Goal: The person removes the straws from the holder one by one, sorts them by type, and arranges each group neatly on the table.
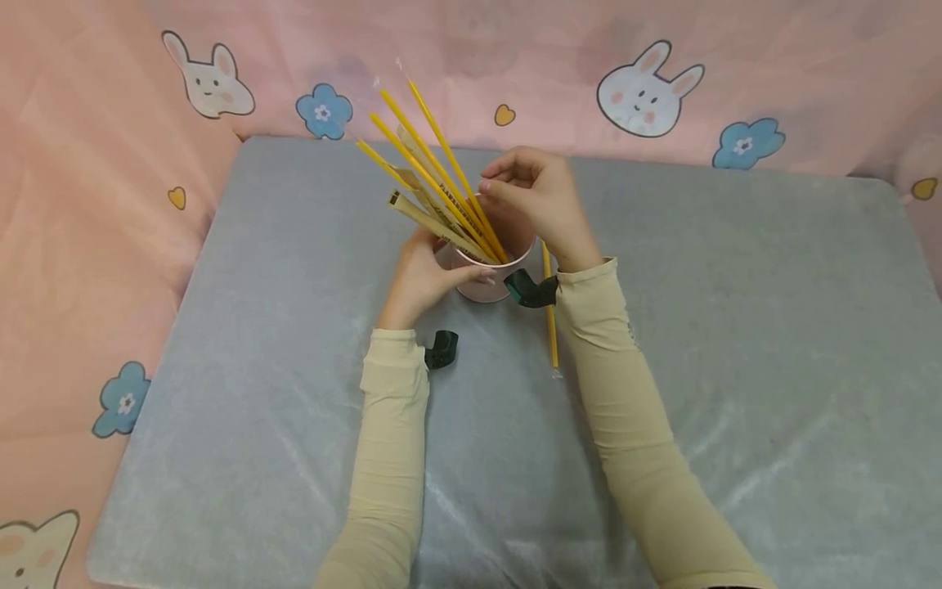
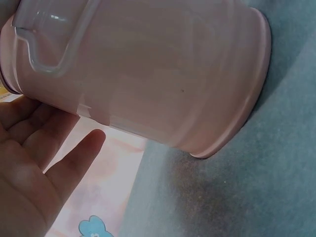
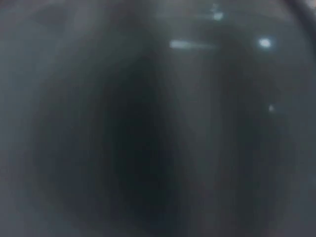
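1. Inside the pink cup (image 1: 517,222), the lower ends of yellow straws (image 1: 423,171) and paper sleeves (image 1: 434,222) sit out of sight; print on the paper is too small to read.
2. Behind the cup, most fingers of the left hand (image 1: 419,274) are hidden from the head camera.
3. Above the cup's rim, the right hand (image 1: 540,196) shows fingertips too small to tell if they pinch anything.
4. Right of the cup, a black wrist mount (image 1: 531,290) partly covers a lone straw (image 1: 553,335).
5. The left-wrist view crops the cup's side; the right-wrist view is dark blur.
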The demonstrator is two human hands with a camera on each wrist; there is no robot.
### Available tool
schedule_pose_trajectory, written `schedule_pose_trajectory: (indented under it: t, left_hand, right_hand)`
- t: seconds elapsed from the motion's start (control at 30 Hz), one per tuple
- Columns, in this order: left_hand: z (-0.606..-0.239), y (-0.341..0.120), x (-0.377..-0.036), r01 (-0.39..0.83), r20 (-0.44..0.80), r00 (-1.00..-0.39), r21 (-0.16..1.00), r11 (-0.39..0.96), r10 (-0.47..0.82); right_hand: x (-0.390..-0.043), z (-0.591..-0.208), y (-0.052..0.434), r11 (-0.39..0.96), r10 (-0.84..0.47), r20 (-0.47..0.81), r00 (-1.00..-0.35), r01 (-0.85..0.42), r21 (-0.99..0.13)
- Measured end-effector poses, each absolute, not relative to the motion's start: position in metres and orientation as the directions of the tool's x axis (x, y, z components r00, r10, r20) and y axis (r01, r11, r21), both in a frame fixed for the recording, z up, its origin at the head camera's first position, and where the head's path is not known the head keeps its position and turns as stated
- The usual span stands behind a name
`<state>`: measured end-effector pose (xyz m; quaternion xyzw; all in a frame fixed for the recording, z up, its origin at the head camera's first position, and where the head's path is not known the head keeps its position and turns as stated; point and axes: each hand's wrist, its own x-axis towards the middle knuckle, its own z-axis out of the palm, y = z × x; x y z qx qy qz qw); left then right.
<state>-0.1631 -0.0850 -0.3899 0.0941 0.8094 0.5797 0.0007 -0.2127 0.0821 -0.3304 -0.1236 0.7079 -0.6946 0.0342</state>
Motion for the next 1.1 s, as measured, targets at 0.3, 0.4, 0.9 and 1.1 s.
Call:
schedule_pose_trajectory:
  t: [0.3, 0.4, 0.9, 1.1]
  left_hand:
    - [-0.391, -0.085, -0.163, 0.183, 0.140, -0.977, 0.938, 0.295, 0.161]
    - [-0.391, -0.085, -0.163, 0.183, 0.138, -0.977, 0.936, 0.302, 0.162]
    - [-0.391, -0.084, -0.163, 0.194, 0.150, -0.976, 0.928, 0.319, 0.157]
    - [-0.391, -0.085, -0.163, 0.186, 0.139, -0.977, 0.926, 0.328, 0.161]
  right_hand:
    - [-0.219, -0.340, 0.073, 0.176, -0.235, 0.147, -0.961, -0.191, -0.966]
    - [-0.220, -0.341, 0.072, 0.184, -0.225, 0.141, -0.964, -0.185, -0.965]
    - [-0.219, -0.341, 0.064, 0.584, -0.218, 0.214, -0.952, -0.303, -0.753]
    - [-0.218, -0.341, 0.064, 0.605, -0.244, 0.224, -0.944, -0.328, -0.725]
